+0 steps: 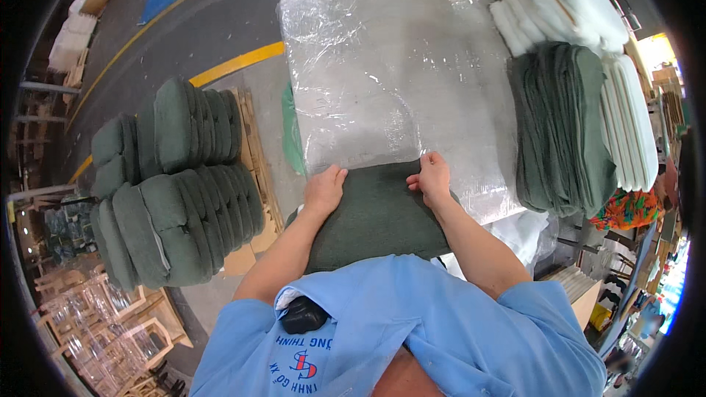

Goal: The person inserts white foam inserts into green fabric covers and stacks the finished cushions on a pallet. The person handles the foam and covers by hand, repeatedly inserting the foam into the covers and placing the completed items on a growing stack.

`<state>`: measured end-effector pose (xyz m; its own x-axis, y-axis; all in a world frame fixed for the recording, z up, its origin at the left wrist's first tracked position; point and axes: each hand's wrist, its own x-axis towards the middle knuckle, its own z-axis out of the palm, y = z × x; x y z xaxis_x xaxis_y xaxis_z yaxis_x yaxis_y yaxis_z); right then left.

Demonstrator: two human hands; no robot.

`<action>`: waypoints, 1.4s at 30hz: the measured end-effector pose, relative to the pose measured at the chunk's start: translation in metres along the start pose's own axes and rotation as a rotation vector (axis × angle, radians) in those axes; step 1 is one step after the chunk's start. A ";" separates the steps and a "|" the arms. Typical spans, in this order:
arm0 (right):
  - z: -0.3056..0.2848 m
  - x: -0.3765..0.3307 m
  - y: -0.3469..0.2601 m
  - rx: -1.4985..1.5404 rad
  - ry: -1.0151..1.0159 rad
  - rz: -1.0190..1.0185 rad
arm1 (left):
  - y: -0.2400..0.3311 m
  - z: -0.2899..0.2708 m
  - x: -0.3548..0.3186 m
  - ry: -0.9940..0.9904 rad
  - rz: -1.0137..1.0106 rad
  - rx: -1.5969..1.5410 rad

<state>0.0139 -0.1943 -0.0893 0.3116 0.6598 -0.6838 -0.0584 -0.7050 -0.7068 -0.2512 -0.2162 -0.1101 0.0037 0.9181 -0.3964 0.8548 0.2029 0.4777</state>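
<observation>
A dark green fabric cushion cover (379,213) lies flat in front of my body, its far edge on the plastic-wrapped table. My left hand (325,190) grips its far left corner, fingers curled and thumb on top. At the far right corner my right hand (432,178) pinches the same edge between thumb and fingers. The near end of the cover is hidden by my blue shirt. Whether anything is inside the cover cannot be seen.
The table (404,73) is covered in shiny clear plastic. To its right stand a stack of green covers (559,129), white pads (629,121) and white padding (559,0). Stuffed green cushions (176,213) are piled on the left, near wooden frames (118,323).
</observation>
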 end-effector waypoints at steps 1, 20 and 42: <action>-0.003 -0.003 0.001 0.028 -0.016 0.001 | 0.002 -0.007 -0.004 -0.037 0.028 -0.017; 0.008 -0.001 0.002 -0.240 0.035 -0.013 | -0.001 0.004 -0.001 0.063 0.029 -0.044; -0.142 -0.148 -0.001 -1.185 -0.373 -1.054 | -0.022 -0.091 -0.195 0.009 0.455 0.069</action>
<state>0.1020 -0.3284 0.0382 -0.5051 0.8511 -0.1431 0.7966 0.3960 -0.4566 -0.3183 -0.3688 0.0283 0.3824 0.9116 -0.1509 0.7998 -0.2448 0.5480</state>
